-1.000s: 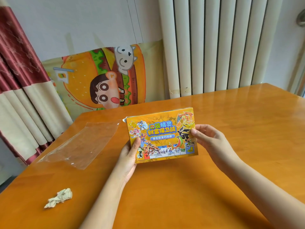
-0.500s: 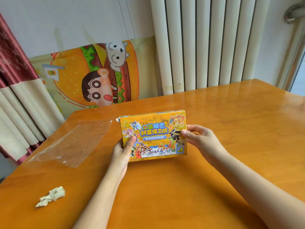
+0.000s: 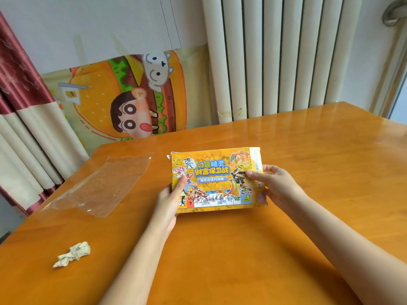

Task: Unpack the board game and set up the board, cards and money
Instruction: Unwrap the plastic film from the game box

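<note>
Nearest us we count one crumpled paper wad (image 3: pixel 72 254) on the orange table (image 3: pixel 220 249), toward its left. Two bare forearms reach forward from the bottom edge. The left hand (image 3: pixel 169 201) grips the left end of the single game box (image 3: pixel 211 179), thumb flat on the printed lid, fingers hidden beneath. The right hand (image 3: pixel 275 186) pinches the right end, thumb on top, fingers curled round the side where a pale flap shows. The box sits face up at the table's middle. Left of it lies one clear plastic sheet (image 3: pixel 99 186). Beyond stand one cartoon poster (image 3: pixel 127 95) and one white radiator (image 3: pixel 275 56)
</note>
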Demonstrator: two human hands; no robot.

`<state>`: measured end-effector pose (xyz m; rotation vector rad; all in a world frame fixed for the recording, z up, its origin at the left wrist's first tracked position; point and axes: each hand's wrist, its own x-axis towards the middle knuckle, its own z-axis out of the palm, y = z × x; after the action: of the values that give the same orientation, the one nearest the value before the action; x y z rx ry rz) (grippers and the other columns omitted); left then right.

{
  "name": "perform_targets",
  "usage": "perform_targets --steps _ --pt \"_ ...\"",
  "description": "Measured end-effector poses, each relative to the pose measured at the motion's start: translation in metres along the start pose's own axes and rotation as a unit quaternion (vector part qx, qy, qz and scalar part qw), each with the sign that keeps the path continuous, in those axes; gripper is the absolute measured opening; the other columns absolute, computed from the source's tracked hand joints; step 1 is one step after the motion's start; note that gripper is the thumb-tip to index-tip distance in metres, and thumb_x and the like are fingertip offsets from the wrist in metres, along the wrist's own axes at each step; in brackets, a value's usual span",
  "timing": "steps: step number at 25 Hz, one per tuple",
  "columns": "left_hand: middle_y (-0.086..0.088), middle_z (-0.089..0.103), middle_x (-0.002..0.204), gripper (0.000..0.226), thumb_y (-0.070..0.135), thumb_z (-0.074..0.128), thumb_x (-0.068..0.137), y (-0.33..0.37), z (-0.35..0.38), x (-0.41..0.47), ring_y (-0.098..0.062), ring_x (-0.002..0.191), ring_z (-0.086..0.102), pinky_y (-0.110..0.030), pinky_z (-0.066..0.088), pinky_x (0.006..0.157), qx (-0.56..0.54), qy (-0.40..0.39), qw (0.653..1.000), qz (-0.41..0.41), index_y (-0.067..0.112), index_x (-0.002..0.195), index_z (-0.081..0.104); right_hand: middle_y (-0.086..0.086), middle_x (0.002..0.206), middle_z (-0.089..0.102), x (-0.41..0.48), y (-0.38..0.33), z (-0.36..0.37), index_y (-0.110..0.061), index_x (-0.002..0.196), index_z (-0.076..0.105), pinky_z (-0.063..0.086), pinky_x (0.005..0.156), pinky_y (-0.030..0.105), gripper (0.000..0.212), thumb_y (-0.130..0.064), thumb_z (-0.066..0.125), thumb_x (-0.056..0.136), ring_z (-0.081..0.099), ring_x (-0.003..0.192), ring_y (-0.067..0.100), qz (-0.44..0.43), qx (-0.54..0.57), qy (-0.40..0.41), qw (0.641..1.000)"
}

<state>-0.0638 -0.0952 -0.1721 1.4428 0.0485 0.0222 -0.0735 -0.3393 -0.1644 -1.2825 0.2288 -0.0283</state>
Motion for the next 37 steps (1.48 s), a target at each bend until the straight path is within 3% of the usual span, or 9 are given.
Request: perform_targets --steps 5,9,11,16,20,24,28,32,37 --pt "-0.004 0.074 0.074 0.019 0.03 0.064 0.087 -0.001 -0.005 0.006 -0.016 0.061 0.069 -0.027 0.053 0.057 -0.011 0.028 0.996 -0.084 0.012 0.09 0.067 0.021 0.093 0.072 0.002 0.0 -0.005 -0.001 0.093 0.058 0.06 0.062 0.036 0.025 -0.01 0.076 0.077 0.071 0.074 0.028 0.054 -0.059 -0.023 0.997" --pt "-0.007 0.073 0.072 0.013 0.021 0.063 0.088 -0.007 -0.012 0.011 -0.017 0.059 0.069 -0.032 0.05 0.067 -0.034 0.031 0.991 -0.128 0.009 0.091 0.067 0.021 0.093 0.072 0.003 0.004 -0.001 0.0 0.094 0.062 0.053 0.081 0.046 0.027 -0.024 0.07 0.084 0.068 0.082 0.034 0.067 -0.024 -0.038 0.997" --pt "-0.005 0.073 0.07 0.012 0.02 0.062 0.089 -0.008 -0.014 0.013 -0.017 0.06 0.068 -0.033 0.049 0.069 -0.027 0.045 0.991 -0.126 0.009 0.09 0.067 0.017 0.088 0.07 0.007 0.0 -0.003 -0.004 0.09 0.06 0.05 0.077 0.042 0.027 -0.031 0.056 0.093 0.065 0.079 0.031 0.075 0.05 -0.042 0.995" --pt "-0.006 0.071 0.08 0.02 0.027 0.054 0.095 -0.007 -0.015 0.013 -0.021 0.071 0.066 -0.031 0.047 0.068 0.025 0.079 0.992 -0.093 0.009 0.098 0.063 0.014 0.09 0.067 0.006 -0.006 -0.008 -0.006 0.092 0.06 0.054 0.061 0.027 0.024 0.003 0.038 0.092 0.065 0.068 0.02 0.129 0.094 -0.127 0.979" --pt "-0.007 0.066 0.104 0.027 0.036 0.046 0.098 -0.009 -0.014 0.01 -0.023 0.093 0.062 -0.029 0.045 0.072 0.117 0.077 0.988 -0.064 0.014 0.107 0.059 0.017 0.092 0.071 0.008 0.001 -0.006 -0.002 0.102 0.064 0.057 0.072 0.03 0.016 -0.006 0.053 0.091 0.064 0.09 0.026 0.168 0.122 -0.108 0.972" --pt "-0.009 0.07 0.102 0.031 0.039 0.047 0.097 -0.006 -0.016 0.011 -0.026 0.096 0.065 -0.034 0.046 0.082 0.164 0.065 0.982 -0.07 0.013 0.101 0.065 0.015 0.119 0.063 0.012 0.012 -0.001 0.003 0.129 0.055 0.057 0.065 0.031 0.041 0.005 0.051 0.088 0.054 0.124 0.022 0.198 0.103 -0.058 0.973" --pt "-0.004 0.069 0.086 0.03 0.038 0.048 0.097 -0.001 -0.016 0.009 -0.018 0.075 0.063 -0.027 0.046 0.065 0.131 0.06 0.986 -0.082 0.013 0.095 0.063 0.02 0.106 0.069 0.009 0.007 0.001 0.004 0.12 0.058 0.057 0.07 0.036 0.031 0.0 0.047 0.092 0.07 0.083 0.027 0.199 0.086 -0.056 0.974" --pt "0.0 0.063 0.079 0.026 0.04 0.044 0.098 0.002 -0.016 0.008 -0.015 0.071 0.059 -0.027 0.044 0.061 0.094 0.094 0.988 -0.084 0.018 0.089 0.057 0.022 0.13 0.057 0.01 0.007 0.002 0.007 0.128 0.053 0.05 0.087 0.044 0.039 0.003 0.042 0.091 0.059 0.115 0.033 0.195 0.07 -0.032 0.978" --pt "-0.013 0.068 0.091 0.037 0.04 0.049 0.096 0.003 -0.025 0.009 -0.027 0.082 0.064 -0.036 0.05 0.074 0.073 0.098 0.982 -0.145 0.005 0.106 0.059 0.014 0.088 0.053 0.011 -0.002 -0.008 0.005 0.108 0.056 0.057 0.053 0.026 0.017 0.001 0.05 0.093 0.054 0.074 0.017 0.157 0.178 -0.014 0.971"
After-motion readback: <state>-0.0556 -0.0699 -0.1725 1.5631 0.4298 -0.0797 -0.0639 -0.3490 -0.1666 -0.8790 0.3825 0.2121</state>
